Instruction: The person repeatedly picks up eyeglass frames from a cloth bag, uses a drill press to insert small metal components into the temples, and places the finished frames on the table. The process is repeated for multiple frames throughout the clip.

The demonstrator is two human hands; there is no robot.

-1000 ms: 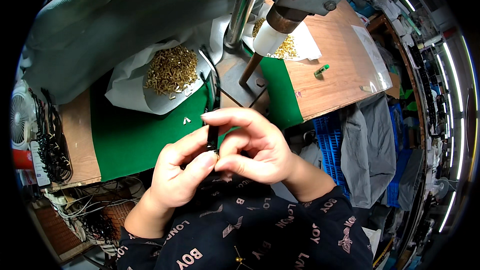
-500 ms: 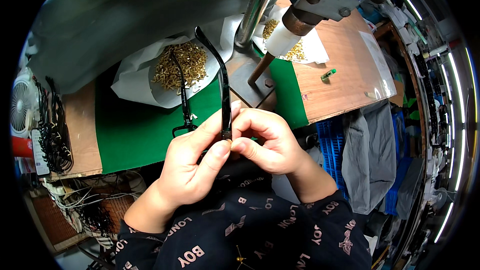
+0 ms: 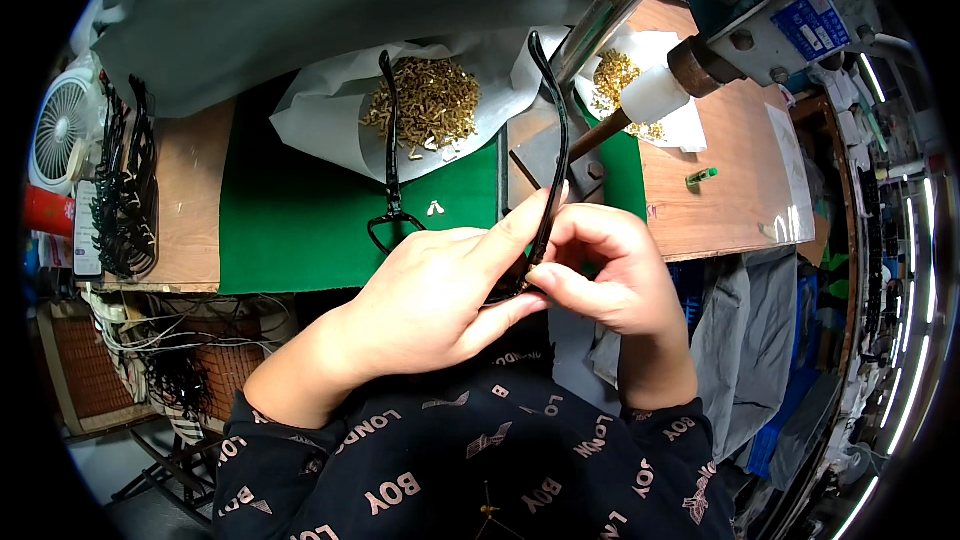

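Note:
A pair of black eyeglasses (image 3: 392, 175) is between my hands, with both temples pointing away from me and one lens rim showing left of my fingers. My left hand (image 3: 430, 285) is closed round the front of the frame, hiding much of it. With thumb and curled index finger, my right hand (image 3: 610, 275) pinches the right-hand corner, where the temple joins. A tiny gold-coloured spot shows there by the thumb tip; its kind is too small to tell. Beyond the hands, small gold metal pieces (image 3: 430, 100) lie heaped on white paper (image 3: 325, 130).
A press with a rod and white sleeve (image 3: 655, 95) stands over a metal plate (image 3: 540, 155). More gold pieces (image 3: 615, 75) lie behind it. Several black eyeglass frames (image 3: 125, 200) and a fan (image 3: 62, 130) are at left. A green mat (image 3: 270, 230) covers part of the wooden table; a small green item (image 3: 702, 178) lies right.
The view has shifted, so the bench appears further right and left. The glasses have tilted, their right temple now leaning right. My left hand has turned to show more of its back.

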